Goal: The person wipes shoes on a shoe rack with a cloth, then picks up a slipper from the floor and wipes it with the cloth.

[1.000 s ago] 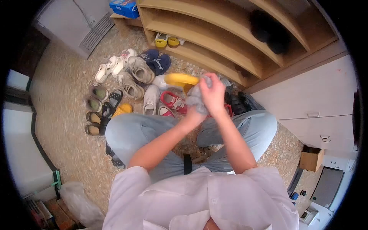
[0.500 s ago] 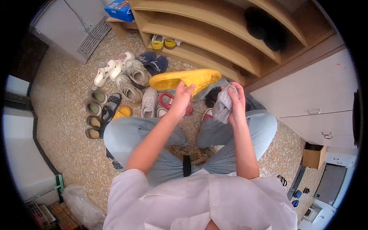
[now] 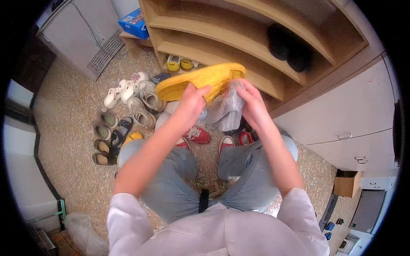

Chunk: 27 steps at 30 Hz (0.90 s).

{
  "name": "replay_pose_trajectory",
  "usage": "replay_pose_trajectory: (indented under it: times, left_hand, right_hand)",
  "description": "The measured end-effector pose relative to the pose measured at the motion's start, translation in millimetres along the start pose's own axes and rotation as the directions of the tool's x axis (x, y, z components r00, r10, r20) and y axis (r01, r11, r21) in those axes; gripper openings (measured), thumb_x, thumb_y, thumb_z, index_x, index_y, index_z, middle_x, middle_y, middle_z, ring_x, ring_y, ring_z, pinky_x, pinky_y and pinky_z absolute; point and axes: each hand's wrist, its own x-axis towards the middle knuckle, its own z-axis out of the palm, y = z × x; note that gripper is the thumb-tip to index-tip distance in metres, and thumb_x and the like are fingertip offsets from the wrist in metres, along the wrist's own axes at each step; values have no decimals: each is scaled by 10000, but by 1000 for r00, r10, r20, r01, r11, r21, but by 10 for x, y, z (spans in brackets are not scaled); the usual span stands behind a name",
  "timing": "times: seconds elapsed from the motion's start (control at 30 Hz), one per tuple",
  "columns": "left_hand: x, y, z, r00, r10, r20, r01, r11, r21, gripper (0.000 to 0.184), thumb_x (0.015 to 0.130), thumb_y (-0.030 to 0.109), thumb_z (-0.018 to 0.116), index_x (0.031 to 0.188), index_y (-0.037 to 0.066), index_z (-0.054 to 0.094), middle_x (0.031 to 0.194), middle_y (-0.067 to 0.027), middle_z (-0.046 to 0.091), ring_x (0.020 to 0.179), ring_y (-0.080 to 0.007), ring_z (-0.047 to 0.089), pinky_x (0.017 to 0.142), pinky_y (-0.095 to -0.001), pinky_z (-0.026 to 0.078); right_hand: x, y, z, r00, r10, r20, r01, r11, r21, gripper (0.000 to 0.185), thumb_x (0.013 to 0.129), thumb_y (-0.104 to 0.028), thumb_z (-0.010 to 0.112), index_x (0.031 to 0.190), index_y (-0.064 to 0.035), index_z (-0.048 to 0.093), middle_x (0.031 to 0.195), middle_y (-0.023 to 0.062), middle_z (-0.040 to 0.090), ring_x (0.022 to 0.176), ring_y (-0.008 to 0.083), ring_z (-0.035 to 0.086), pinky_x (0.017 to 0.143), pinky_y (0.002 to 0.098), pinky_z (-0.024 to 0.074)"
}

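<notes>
My left hand (image 3: 191,104) is closed around the near edge of a yellow slipper (image 3: 198,79), raised above the shoes with its sole side partly toward the shelf. In my right hand (image 3: 255,104) is a crumpled grey cloth (image 3: 226,109), gripped at its upper part. The cloth lies against the slipper's right end, and its lower folds hang down. Red sneakers (image 3: 198,134) are on the floor below. Left of them, grey sneakers (image 3: 142,113) and white clogs (image 3: 114,94) stand in a group.
Ahead rises a wooden shoe rack (image 3: 205,32) holding yellow shoes (image 3: 173,64) and black footwear (image 3: 290,47). A blue box (image 3: 134,24) sits at its left. White cabinets (image 3: 341,106) stand on the right. Dark sandals (image 3: 124,127) and brown shoes (image 3: 101,146) lie at left.
My right hand has brought the cloth leftward and up against the slipper's right end. The slipper has risen and shifted slightly left in view. The view itself has also shifted.
</notes>
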Motion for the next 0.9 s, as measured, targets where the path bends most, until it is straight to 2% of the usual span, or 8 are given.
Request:
replay_pose_trajectory:
  times: [0.1, 0.2, 0.3, 0.5, 0.63, 0.7, 0.8, 0.9]
  left_hand:
    - [59, 128, 138, 996, 49, 73, -53, 997, 49, 423, 873, 92, 550, 1249, -19, 391, 1237, -112, 515, 1170, -206, 480, 1006, -345, 358]
    - [143, 39, 249, 994, 105, -4, -100, 956, 275, 474, 848, 102, 613, 1248, -8, 382, 1209, -86, 519, 1123, -167, 499, 984, -327, 369]
    - [250, -31, 151, 998, 60, -30, -50, 968, 245, 466, 846, 85, 610, 1245, 5, 384, 1214, -82, 515, 1119, -171, 501, 968, -320, 384]
    - [521, 83, 30, 978, 167, -126, -141, 971, 192, 376, 851, 39, 560, 1196, -14, 418, 1176, -101, 537, 1100, -191, 519, 942, -338, 411]
    - [601, 205, -51, 977, 102, -189, -94, 994, 48, 346, 848, 48, 559, 1171, -16, 448, 1132, -99, 564, 1047, -204, 550, 904, -343, 437]
    - [640, 196, -130, 976, 94, -197, -91, 996, 23, 335, 850, 59, 559, 1161, -16, 458, 1116, -97, 571, 1034, -203, 556, 899, -344, 439]
    - [664, 177, -210, 970, 72, -232, -73, 997, 6, 320, 857, 81, 554, 1149, -19, 471, 1099, -99, 580, 1016, -200, 565, 891, -346, 441]
    - [688, 177, -263, 967, 44, -251, -46, 999, 0, 312, 862, 94, 548, 1143, -23, 480, 1093, -101, 585, 1012, -195, 567, 893, -348, 439]
  right_hand:
    - [190, -118, 19, 995, 44, 93, -37, 996, -80, 264, 933, -168, 491, 1152, -26, 528, 1024, 86, 615, 894, 157, 601, 807, 299, 480]
    - [317, -131, 90, 995, -31, 95, 52, 974, -223, 279, 915, -129, 520, 1175, -29, 530, 973, 70, 630, 873, 127, 593, 798, 268, 471]
    - [410, -146, 100, 998, -49, 35, 56, 967, -250, 295, 885, -89, 562, 1171, -27, 524, 976, 66, 630, 881, 123, 590, 799, 247, 466]
    - [588, -153, 104, 995, -87, -54, 67, 951, -301, 404, 829, -55, 620, 1208, -56, 481, 970, 69, 620, 878, 116, 574, 794, 246, 458]
    - [723, -185, -22, 985, -111, 135, 161, 878, -450, 479, 759, -32, 632, 1210, -62, 475, 925, 31, 593, 802, 95, 542, 758, 227, 445]
    - [832, -55, -101, 980, -144, 136, 199, 703, -683, 321, 789, -59, 628, 1098, -47, 544, 852, 19, 595, 753, 82, 535, 694, 223, 441]
    - [948, -9, -145, 988, -55, 146, 145, 671, -727, 158, 821, -53, 594, 973, -13, 574, 820, -5, 592, 754, 63, 543, 678, 219, 448]
    - [986, 39, -91, 979, -112, 171, 202, 654, -729, 97, 843, -98, 609, 891, -16, 591, 784, -17, 583, 741, 50, 530, 661, 203, 430]
